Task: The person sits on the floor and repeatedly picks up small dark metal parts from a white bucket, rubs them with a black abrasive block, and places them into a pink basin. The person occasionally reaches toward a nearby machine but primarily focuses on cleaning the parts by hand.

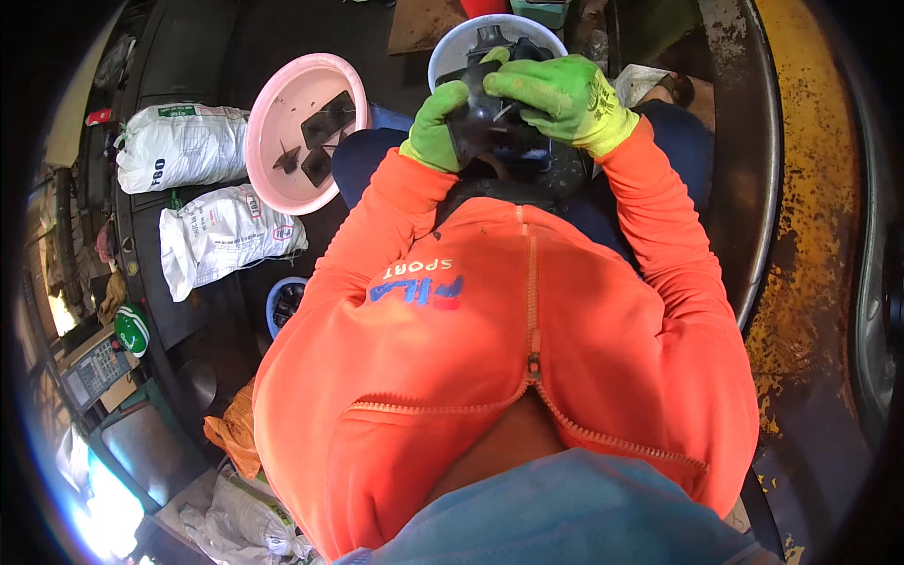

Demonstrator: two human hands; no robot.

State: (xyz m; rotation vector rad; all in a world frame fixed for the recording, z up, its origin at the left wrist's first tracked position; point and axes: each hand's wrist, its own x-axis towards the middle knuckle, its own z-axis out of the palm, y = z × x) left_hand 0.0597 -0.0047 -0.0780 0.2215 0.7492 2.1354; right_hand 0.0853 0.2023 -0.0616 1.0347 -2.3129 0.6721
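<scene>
Both my hands wear green gloves and are raised over my lap. Between them is a dark, glossy black part [478,121] with a flat plate-like side; it looks like moulded plastic, but its kind is unclear. My left hand [437,128] grips its left edge, thumb up. From the right, my right hand [561,98] closes over its upper side with fingers bent, hiding some of it. Just beyond the hands stands a pale blue-white basket [450,49] with more black parts. To the left, a pink basin [268,141] contains several flat black pieces and dark scraps.
White printed sacks [184,149] lie left of the basin. A small blue-rimmed container [274,306] sits by my left side. Farther left are a keypad control panel [96,375] and a green cap-like thing [132,330]. A worn yellow metal edge [800,217] runs along the right.
</scene>
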